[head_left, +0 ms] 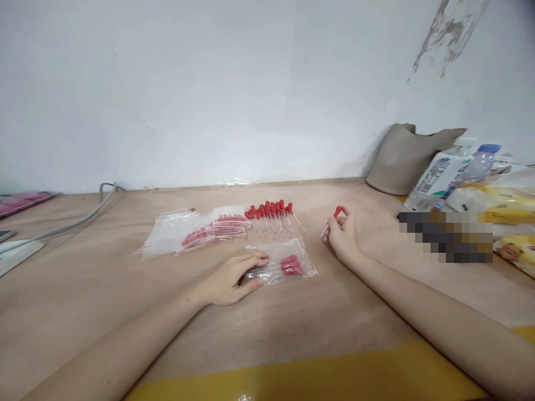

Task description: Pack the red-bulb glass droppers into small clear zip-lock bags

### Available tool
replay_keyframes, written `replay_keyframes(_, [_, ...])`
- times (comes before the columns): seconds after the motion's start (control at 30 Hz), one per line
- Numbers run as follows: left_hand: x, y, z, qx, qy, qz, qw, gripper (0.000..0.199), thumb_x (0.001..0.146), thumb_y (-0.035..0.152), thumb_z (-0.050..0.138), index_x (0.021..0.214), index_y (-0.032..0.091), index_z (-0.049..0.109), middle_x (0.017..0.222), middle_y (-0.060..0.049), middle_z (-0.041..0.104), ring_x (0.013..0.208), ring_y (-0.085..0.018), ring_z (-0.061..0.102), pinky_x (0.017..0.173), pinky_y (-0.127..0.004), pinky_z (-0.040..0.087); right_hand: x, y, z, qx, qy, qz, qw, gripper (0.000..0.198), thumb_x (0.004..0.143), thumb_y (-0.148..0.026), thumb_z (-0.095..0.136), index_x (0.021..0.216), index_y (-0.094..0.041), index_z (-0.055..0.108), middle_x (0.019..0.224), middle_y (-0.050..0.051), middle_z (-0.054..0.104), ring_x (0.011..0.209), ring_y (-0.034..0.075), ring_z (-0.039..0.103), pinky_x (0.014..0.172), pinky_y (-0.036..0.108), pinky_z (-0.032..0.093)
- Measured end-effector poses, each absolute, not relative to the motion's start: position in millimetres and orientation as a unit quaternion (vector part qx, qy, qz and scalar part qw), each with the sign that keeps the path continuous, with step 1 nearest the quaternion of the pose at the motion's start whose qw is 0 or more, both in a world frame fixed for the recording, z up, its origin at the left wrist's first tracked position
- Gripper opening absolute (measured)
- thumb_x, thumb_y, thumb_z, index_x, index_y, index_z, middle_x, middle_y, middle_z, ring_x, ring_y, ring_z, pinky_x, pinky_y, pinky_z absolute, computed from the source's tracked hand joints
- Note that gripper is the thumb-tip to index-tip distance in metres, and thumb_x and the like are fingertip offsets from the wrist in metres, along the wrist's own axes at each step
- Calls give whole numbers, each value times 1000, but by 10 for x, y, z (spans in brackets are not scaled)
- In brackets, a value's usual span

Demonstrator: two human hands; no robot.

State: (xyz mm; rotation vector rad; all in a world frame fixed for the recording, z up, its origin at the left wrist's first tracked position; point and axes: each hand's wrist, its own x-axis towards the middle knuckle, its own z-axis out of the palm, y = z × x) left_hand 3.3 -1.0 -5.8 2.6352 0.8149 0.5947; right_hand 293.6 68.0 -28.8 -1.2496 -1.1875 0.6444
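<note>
My right hand (343, 231) pinches a glass dropper with a red rubber bulb (338, 211), its thin tube slanting down to the left. My left hand (237, 278) rests on the left end of a clear zip bag (308, 262), with thumb and fingers stretched apart over it. Inside that bag lie several droppers with red bulbs (291, 266), bulbs toward the zip side on the right. Behind it, loose droppers (271, 210) lie in a row, red bulbs toward the wall. Left of them is a stack of filled zip bags (213, 229), overlapping flat empty-looking bags (169, 231).
A grey cable (90, 216) runs along the left side of the brown-covered table (234, 345). At the right stand a grey-beige container (403, 161) and plastic bottles (438, 178), beside yellow packages (497, 200). A dark, pixelated item (447, 236) lies before them. The white wall (251, 94) closes off the back.
</note>
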Motion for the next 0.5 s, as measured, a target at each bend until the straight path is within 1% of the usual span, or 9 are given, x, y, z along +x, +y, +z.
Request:
replay_keyframes(0.07, [31, -8, -53, 924, 289, 200, 153, 37, 87, 29, 50, 123, 19, 46, 129, -10, 48, 118, -22, 46, 99, -40, 38, 2913, 515, -312, -522, -465, 338, 630, 61, 74, -38, 50, 123, -24, 18, 73, -6, 44, 48, 9, 49, 44, 24, 45])
replay_keyframes(0.17, [32, -9, -37, 925, 289, 196, 147, 38, 88, 29, 49, 125, 19, 45, 129, -10, 48, 118, -22, 46, 99, -40, 38, 2849, 391, -289, -500, -438, 371, 648, 66, 66, -34, 60, 119, -25, 21, 72, -7, 46, 49, 9, 52, 44, 24, 48])
replay_keyframes(0.27, [37, -10, -24, 928, 294, 185, 136, 37, 88, 29, 49, 124, 20, 46, 130, -9, 49, 120, -22, 45, 104, -45, 30, 2781, 395, -256, -494, -417, 400, 650, 64, 65, -30, 59, 117, -24, 22, 68, -7, 49, 51, 12, 56, 50, 28, 52])
replay_keyframes(0.33, [39, -10, -23, 929, 297, 178, 130, 37, 88, 29, 49, 124, 21, 46, 130, -8, 49, 120, -23, 44, 106, -48, 24, 2741, 415, -258, -488, -424, 415, 640, 61, 66, -30, 58, 115, -24, 23, 67, -6, 51, 53, 13, 58, 56, 31, 54])
replay_keyframes(0.43, [41, -12, -26, 929, 289, 189, 130, 37, 88, 29, 49, 124, 21, 46, 129, -9, 49, 119, -23, 45, 106, -48, 26, 2689, 404, -280, -467, -458, 435, 619, 57, 67, -35, 58, 112, -24, 25, 66, -7, 53, 56, 13, 60, 61, 33, 54])
replay_keyframes(0.5, [42, -13, -25, 930, 286, 192, 130, 37, 88, 29, 49, 124, 20, 46, 129, -9, 49, 119, -23, 46, 105, -47, 27, 2665, 365, -284, -457, -476, 451, 601, 58, 66, -37, 59, 112, -22, 26, 65, -6, 54, 56, 13, 60, 60, 32, 54])
